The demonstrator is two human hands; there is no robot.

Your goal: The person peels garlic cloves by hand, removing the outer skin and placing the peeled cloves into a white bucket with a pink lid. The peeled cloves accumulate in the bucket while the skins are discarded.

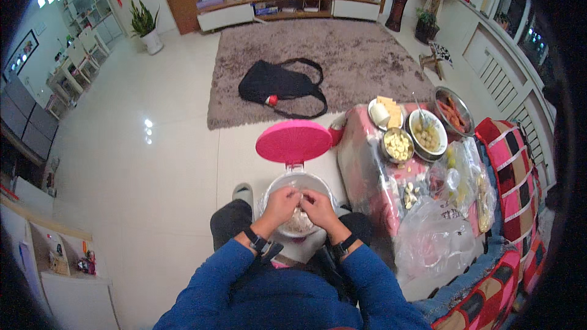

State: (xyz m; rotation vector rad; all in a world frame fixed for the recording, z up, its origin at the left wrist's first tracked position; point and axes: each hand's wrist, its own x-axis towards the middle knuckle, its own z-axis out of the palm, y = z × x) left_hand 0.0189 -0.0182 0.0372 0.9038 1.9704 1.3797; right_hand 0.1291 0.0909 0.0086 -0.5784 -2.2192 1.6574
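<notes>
My left hand [282, 204] and my right hand [317, 209] meet fingertip to fingertip over an open, lined waste bin [325, 184] between my knees. Both pinch a small pale piece, perhaps a garlic clove, mostly hidden by the fingers. Pale peelings [299, 224] lie in the bin, and its pink lid [294, 142] stands raised at the far side. To the right, a metal bowl [398, 145] holds pale yellow peeled pieces. Nearer me on the covered table, white pieces like garlic cloves [411, 195] lie on plastic.
The covered table [362, 183] also bears a bowl of soup-like food [427, 135], a metal basin of reddish food [454, 112], a plate with crackers [395, 114] and a plastic bag [435, 243]. Ahead, a black bag [279, 82] lies on a rug [367, 55]. A cushioned sofa [486, 293] stands right.
</notes>
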